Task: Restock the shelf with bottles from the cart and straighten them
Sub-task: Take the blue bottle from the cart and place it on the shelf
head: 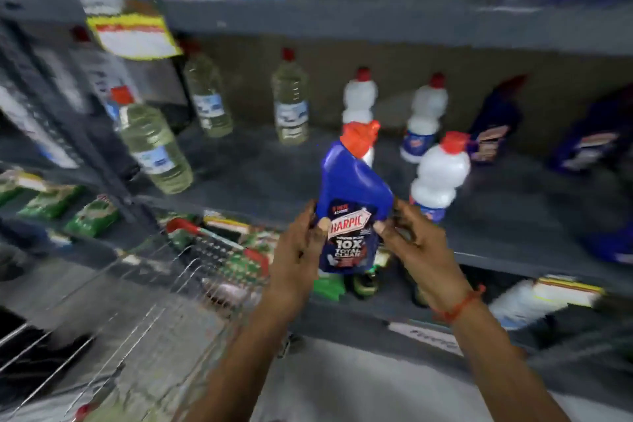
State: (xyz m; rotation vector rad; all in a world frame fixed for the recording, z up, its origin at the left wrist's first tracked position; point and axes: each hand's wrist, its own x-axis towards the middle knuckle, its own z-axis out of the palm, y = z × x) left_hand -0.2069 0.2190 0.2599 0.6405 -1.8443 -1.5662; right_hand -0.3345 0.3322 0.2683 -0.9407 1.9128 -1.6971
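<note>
Above the shelf edge [513,260], left hand [301,247] and right hand [416,243] clasp 1 blue bottle [352,188] — tilted, it could topple the nearby white bottle [440,178].

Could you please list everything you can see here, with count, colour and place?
Blue bottle: one, blue with red cap, held upright before the shelf.
White bottles: three, white with red caps, on the shelf right of centre.
Clear bottles: at least three, pale yellow liquid, red caps, shelf left.
Dark blue bottles: at least two, blurred, shelf far right.
Shelf: grey, across the middle.
Cart: wire, red trim, lower left.
Left hand: grips the blue bottle's left side.
Right hand: grips its right side.
</note>
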